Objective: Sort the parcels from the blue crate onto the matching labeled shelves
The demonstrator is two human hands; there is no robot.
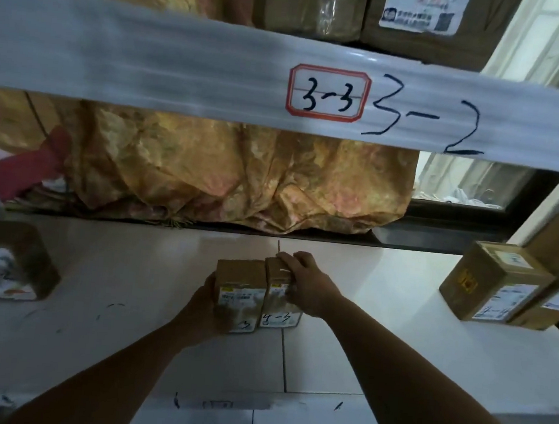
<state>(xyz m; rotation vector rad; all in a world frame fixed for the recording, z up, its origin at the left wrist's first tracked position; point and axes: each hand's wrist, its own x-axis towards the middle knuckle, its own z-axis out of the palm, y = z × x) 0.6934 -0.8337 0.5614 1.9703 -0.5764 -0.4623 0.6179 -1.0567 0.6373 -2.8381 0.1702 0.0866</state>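
Two small brown cardboard parcels stand side by side on the white shelf board. My left hand grips the left parcel from its left side; its white label ends in a handwritten 3. On top of the right parcel, marked 4-3, rests my right hand, fingers curled over its far edge. The two parcels touch. Above them the shelf beam carries a red-framed tag reading 3-3 and a handwritten 3-2. The blue crate is out of view.
A labelled brown box stands at the shelf's left end. At the right end two more boxes lean together. A crumpled golden cloth hangs behind the shelf. More cardboard boxes sit on the upper shelf.
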